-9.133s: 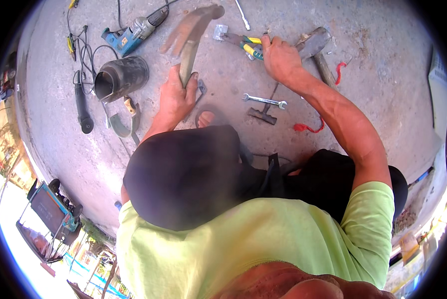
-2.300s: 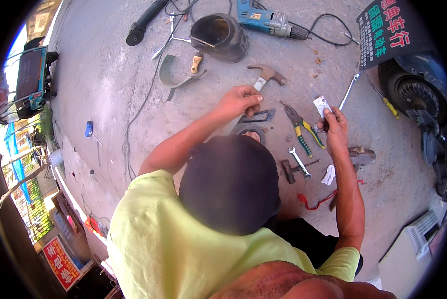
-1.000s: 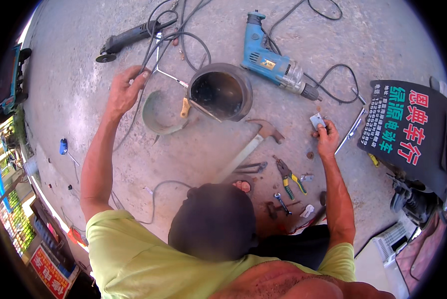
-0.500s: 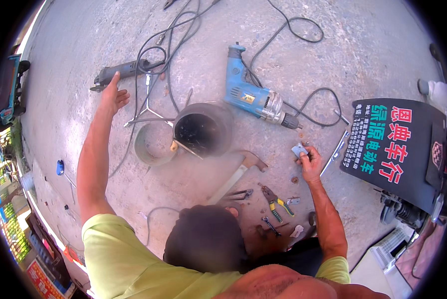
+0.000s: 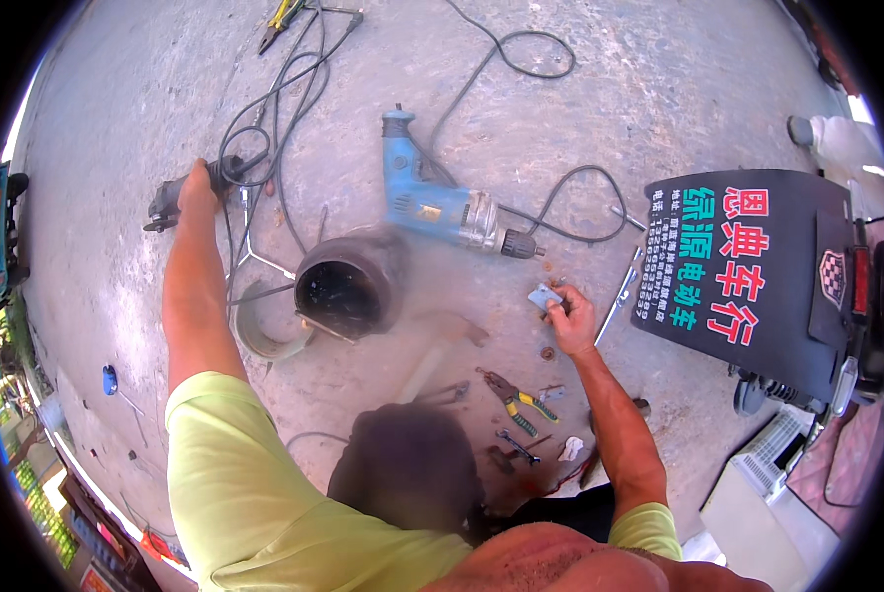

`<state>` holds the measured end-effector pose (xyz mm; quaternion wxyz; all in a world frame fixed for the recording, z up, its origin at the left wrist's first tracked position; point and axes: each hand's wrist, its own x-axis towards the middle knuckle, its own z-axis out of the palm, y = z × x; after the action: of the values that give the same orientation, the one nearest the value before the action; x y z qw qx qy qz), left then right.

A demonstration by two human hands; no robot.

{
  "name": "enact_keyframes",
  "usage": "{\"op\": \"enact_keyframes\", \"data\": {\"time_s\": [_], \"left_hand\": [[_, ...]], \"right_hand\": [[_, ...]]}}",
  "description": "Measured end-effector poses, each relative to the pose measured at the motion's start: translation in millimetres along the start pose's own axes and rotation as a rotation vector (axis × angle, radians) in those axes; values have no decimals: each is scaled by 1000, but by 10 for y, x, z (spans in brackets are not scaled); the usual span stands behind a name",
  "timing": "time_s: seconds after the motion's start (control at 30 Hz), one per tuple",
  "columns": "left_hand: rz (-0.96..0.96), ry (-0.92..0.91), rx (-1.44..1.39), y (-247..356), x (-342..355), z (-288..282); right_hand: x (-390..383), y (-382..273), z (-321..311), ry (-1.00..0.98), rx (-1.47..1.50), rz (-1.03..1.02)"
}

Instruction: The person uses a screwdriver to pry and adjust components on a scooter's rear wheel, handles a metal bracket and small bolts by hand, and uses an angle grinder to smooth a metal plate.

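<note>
At the far left, my left hand (image 5: 197,189) is wrapped round the body of a dark angle grinder (image 5: 165,204) lying on the concrete. The grinder's cord trails to the right from its rear end. My right hand (image 5: 572,320) pinches a small flat grey metal plate (image 5: 543,295) between thumb and fingers, just above the ground. Beyond that hand lies a blue electric drill (image 5: 432,210), its chuck pointing right. Pliers with yellow and green handles (image 5: 523,403) lie nearer to me, beside a small wrench (image 5: 518,446).
A dark hollow cylinder (image 5: 368,271) stands mid-floor beside a pale green ring (image 5: 255,333). A blurred hammer (image 5: 432,365) lies closer. Looped black cords (image 5: 309,94) cross the far floor. A black printed mud flap (image 5: 787,187) hangs at the right. Another pair of pliers (image 5: 281,22) lies far off.
My left hand has gone from open fingers over the grinder to a closed grip round its body. The right hand keeps the metal plate. The whole view has shifted, so floor objects appear farther left.
</note>
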<state>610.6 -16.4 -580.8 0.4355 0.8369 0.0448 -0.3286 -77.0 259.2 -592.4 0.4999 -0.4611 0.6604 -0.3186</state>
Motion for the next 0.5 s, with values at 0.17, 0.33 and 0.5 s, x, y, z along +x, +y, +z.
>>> {"op": "enact_keyframes", "data": {"time_s": [0.17, 0.33, 0.5], "left_hand": [[-17, -357, -48, -75, -288, -229], [121, -581, -203, 176, -245, -944], [288, -728, -125, 176, -1203, -1475]], "right_hand": [[-19, -55, -76, 6, -59, -5], [-6, 1, -25, 6, 24, -32], [0, 12, -68, 6, -15, -59]]}}
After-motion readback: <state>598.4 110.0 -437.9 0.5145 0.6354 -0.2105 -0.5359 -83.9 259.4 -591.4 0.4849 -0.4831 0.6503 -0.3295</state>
